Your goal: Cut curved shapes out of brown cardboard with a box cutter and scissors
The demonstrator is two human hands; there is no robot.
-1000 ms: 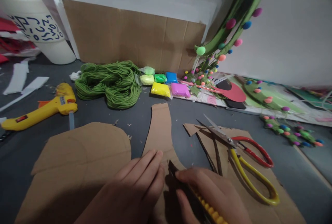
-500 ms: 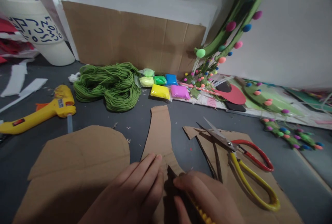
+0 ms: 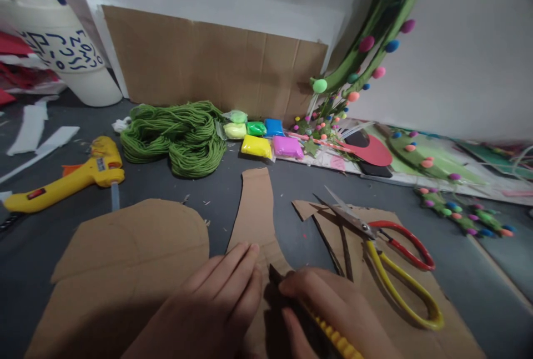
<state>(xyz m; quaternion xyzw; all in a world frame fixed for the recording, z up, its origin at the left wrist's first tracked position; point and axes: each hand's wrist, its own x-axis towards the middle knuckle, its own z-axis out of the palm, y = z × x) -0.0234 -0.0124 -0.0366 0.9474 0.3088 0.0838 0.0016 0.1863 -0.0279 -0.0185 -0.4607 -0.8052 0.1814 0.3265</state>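
Note:
A curved strip of cardboard (image 3: pixel 255 209) lies on the dark table in front of me. My left hand (image 3: pixel 216 298) rests flat on it, fingers stretched out side by side, pressing it down. In my right hand (image 3: pixel 333 303) is a yellow utility knife (image 3: pixel 333 337), its dark blade tip touching the cardboard just right of my left fingertips. The wider lower part of the strip is partly hidden beneath both hands. Scissors (image 3: pixel 366 231) with one red and one yellow handle lie to the right on another cut cardboard piece (image 3: pixel 400 292).
At left are a yellow glue gun (image 3: pixel 70 178) and a rounded cardboard piece (image 3: pixel 137 242). Green yarn (image 3: pixel 179 137) and several clay packets (image 3: pixel 256 147) sit farther back, before a leaning cardboard sheet (image 3: pixel 208 59). A white tumbler (image 3: pixel 79 59) stands back left; pom-pom decorations (image 3: pixel 370 43) rise at right.
The view has shifted slightly. The knife's yellow handle shows a little more below my right hand; its blade tip stays at nearly the same spot. My left hand stays in place on the cardboard.

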